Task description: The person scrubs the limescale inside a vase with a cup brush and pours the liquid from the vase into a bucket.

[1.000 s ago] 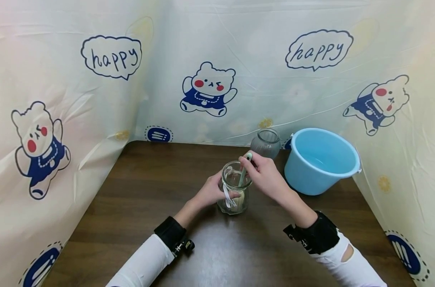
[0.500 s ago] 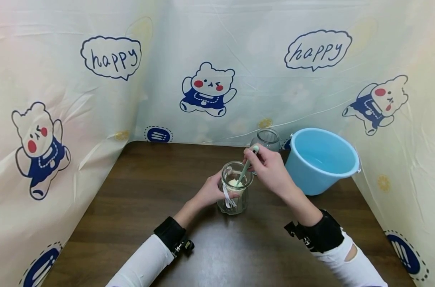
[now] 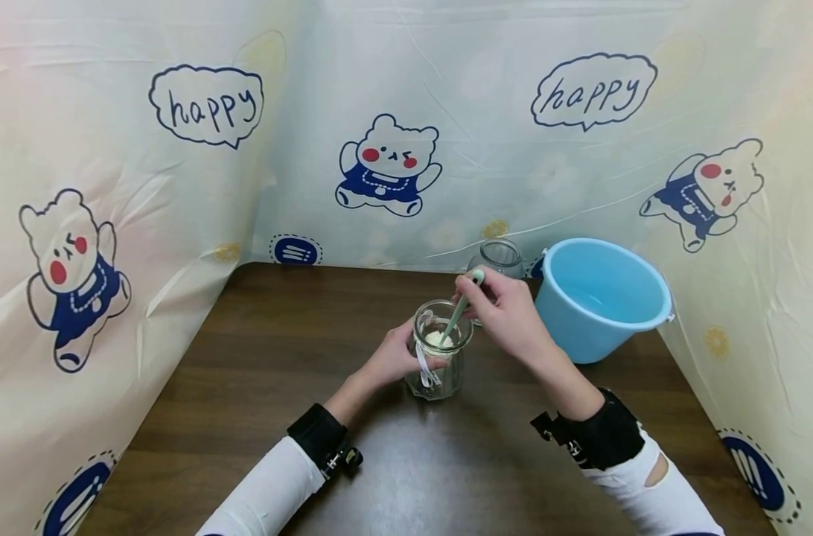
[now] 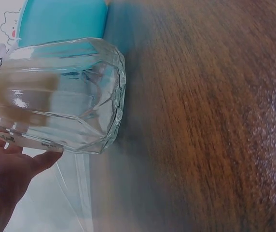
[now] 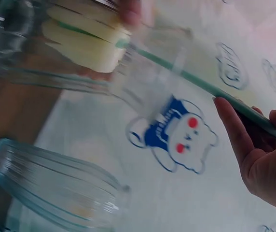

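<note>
A clear glass jar (image 3: 438, 381) with a white ribbon (image 3: 425, 366) round its neck stands upright on the table. My left hand (image 3: 398, 357) grips it from the left side; in the left wrist view the fingers (image 4: 44, 161) touch the glass. My right hand (image 3: 508, 318) pinches the thin green handle of a sponge bottle brush (image 3: 456, 318), which slants down through the jar's mouth. Its pale yellow sponge head (image 5: 82, 41) is inside the upper part of the jar in the right wrist view. Part of the sponge is hidden behind the rim and left fingers.
A second clear glass jar (image 3: 501, 257) stands behind my right hand, near the back edge of the brown wooden table (image 3: 299, 327). To its right is a light blue bucket (image 3: 581, 335). Printed sheeting (image 3: 393, 67) hangs behind and along both sides.
My right hand has moved slightly up and to the right, raising the sponge head inside the jar. The left hand and the jar have stayed in place.
</note>
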`<state>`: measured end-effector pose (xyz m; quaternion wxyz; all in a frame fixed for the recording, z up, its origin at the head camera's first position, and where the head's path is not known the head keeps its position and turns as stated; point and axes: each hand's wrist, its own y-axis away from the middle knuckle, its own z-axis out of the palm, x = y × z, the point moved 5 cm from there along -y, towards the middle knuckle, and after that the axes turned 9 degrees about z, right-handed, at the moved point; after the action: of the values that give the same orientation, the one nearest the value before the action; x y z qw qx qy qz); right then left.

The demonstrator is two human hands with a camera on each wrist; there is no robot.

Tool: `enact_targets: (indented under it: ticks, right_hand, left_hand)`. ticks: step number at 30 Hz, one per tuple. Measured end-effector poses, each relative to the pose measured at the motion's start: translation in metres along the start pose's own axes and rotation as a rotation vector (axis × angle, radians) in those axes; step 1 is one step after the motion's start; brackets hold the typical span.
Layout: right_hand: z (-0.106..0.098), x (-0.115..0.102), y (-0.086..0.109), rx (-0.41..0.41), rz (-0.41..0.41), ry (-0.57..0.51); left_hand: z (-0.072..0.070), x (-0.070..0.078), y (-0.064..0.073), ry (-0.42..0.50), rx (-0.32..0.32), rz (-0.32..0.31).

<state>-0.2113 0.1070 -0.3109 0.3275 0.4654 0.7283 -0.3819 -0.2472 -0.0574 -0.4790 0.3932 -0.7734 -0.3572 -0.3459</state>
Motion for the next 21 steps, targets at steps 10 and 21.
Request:
enact_targets:
  ticks: [10, 21]
  right_hand:
    - [0.015, 0.013, 0.000, -0.033, 0.047, 0.032]
    - [0.003, -0.002, 0.001, 0.008, 0.030, 0.018]
  left_hand:
    - [0.000, -0.001, 0.000, 0.005, 0.002, 0.010]
    - [0.001, -0.001, -0.001, 0.028, 0.002, 0.015]
